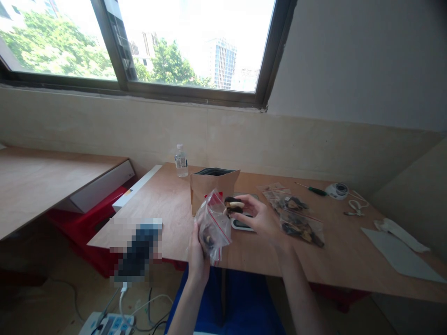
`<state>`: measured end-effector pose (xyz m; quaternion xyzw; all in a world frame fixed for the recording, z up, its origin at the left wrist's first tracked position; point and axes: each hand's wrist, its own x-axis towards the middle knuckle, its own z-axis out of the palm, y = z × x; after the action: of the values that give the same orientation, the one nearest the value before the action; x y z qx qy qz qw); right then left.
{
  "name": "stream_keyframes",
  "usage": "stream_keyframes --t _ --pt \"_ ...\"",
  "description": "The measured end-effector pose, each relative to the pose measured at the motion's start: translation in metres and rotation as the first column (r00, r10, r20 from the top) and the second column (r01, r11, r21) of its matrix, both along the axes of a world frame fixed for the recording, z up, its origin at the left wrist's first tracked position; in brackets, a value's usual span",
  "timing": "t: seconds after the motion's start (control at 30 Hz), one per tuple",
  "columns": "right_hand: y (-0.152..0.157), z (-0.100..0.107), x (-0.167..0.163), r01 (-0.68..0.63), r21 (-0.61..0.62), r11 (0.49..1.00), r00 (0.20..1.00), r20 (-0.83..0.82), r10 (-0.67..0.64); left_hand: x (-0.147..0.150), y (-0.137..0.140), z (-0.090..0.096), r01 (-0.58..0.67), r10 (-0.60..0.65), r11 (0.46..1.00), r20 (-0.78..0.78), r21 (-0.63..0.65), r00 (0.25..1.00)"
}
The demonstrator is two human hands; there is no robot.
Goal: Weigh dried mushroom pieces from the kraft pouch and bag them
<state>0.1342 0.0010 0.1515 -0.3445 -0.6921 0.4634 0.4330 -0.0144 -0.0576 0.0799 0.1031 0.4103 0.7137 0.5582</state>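
My left hand [198, 255] holds a small clear zip bag [213, 223] with a red seal strip, open at the top, at the near edge of the wooden table [349, 260]. My right hand [258, 216] pinches a few dark dried mushroom pieces [233, 204] right at the bag's mouth. Behind the bag stands an open brown paper pouch [213, 185]. A small white scale [240, 224] lies partly under my right hand. Filled zip bags of dried pieces [296, 218] lie just right of that hand.
A small water bottle [181, 160] stands at the table's back left. At the back right lie a green-handled screwdriver [312, 189], a white round device [337, 190], a white cable [356, 205], and grey sheets [401, 253]. A second wooden table [42, 181] stands to the left, a power strip [108, 323] on the floor.
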Motion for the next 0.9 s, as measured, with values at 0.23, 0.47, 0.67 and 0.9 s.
stream_keyframes --t 0.23,0.47,0.67,0.9 --pt "0.064 0.039 -0.040 0.361 0.202 0.910 0.913 -0.277 -0.301 -0.007 0.001 0.001 -0.071 0.082 0.994 0.146 -0.078 0.986" --pt "0.087 0.024 -0.066 0.083 0.558 0.826 0.929 0.256 -0.266 -0.017 0.002 -0.003 -0.066 0.067 0.998 0.094 -0.006 0.993" --pt "0.062 0.019 -0.058 0.178 0.610 0.772 0.939 0.130 -0.319 -0.018 0.000 -0.001 -0.038 0.029 0.991 0.077 0.125 0.997" --pt "0.028 0.023 -0.033 -0.116 0.199 0.973 0.958 0.282 0.057 -0.016 -0.006 -0.007 0.180 -0.168 0.947 -0.068 0.267 0.983"
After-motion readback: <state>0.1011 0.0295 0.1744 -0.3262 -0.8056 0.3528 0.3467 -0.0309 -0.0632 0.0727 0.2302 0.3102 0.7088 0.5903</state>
